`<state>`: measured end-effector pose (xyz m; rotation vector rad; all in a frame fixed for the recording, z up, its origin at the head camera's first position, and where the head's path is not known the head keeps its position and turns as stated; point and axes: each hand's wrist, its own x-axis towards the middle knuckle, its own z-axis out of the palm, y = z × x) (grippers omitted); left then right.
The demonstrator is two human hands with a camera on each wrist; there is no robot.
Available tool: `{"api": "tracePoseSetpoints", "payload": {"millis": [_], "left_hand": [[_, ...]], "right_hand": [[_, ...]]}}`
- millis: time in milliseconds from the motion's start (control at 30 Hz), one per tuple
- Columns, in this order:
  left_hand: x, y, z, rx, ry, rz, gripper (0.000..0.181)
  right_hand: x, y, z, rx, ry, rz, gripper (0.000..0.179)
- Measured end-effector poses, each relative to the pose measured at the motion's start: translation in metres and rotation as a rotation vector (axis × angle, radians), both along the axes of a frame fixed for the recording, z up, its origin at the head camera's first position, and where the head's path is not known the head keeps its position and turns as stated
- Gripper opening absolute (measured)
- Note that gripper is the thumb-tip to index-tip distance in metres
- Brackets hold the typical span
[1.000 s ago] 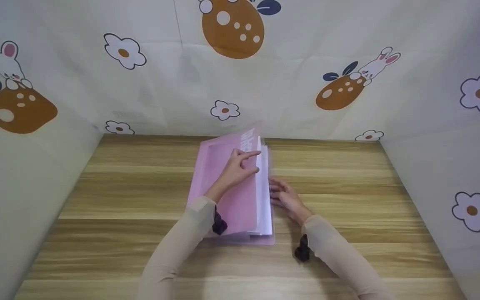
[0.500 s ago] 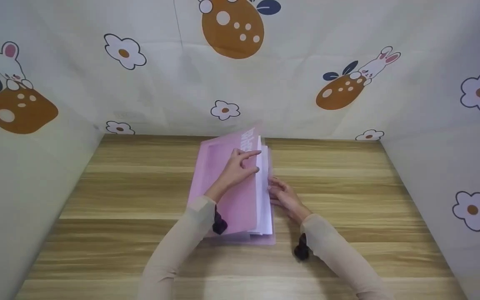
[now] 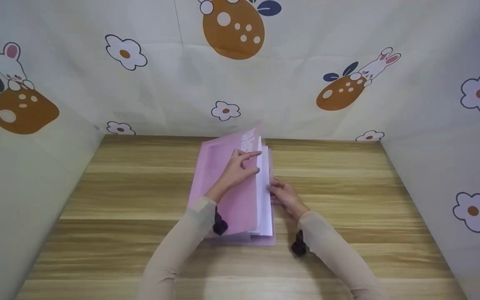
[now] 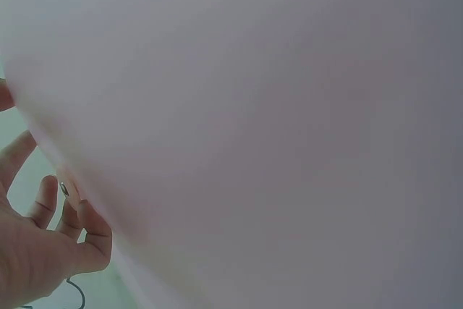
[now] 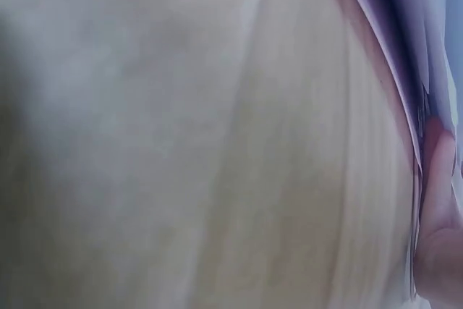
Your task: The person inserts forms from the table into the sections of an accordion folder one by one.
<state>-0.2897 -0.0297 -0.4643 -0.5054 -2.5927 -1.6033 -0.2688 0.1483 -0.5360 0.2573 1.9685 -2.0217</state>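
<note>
A pink folder (image 3: 240, 208) with white lettering lies partly open on the table, its front cover tilted up. White sheets (image 3: 266, 200) show along its right side. My left hand (image 3: 233, 171) lies across the cover, thumb and forefinger reaching its free edge; in the left wrist view, the left hand (image 4: 43, 244) has curled fingers at the edge of the pale pink cover (image 4: 275, 135). My right hand (image 3: 288, 200) holds the right edge of the sheets, its other fingers partly hidden. In the right wrist view, the right thumb (image 5: 439, 186) sits among the sheets' edges.
The wooden table (image 3: 136, 200) extends around the folder. Pale cloth walls (image 3: 156, 83) printed with rabbits and flowers enclose the back and both sides. A black wrist device (image 3: 220, 225) hangs under the left cuff, another under the right.
My right hand has shifted slightly left, and its thumb now rests against the edge of the sheets. The left hand and the raised cover stay in place.
</note>
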Motion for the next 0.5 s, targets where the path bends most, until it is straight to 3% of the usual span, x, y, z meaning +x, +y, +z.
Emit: {"api": "tracePoseSetpoints", "payload": {"millis": [233, 500], "left_hand": [[0.001, 0.0001, 0.0002, 0.016, -0.001, -0.008, 0.046], [0.0009, -0.0006, 0.0013, 0.013, 0.017, -0.002, 0.046]], "right_hand": [[0.002, -0.0045, -0.001, 0.103, 0.081, -0.034, 0.034], [0.0034, -0.0059, -0.0011, 0.108, 0.102, -0.045, 0.031]]}}
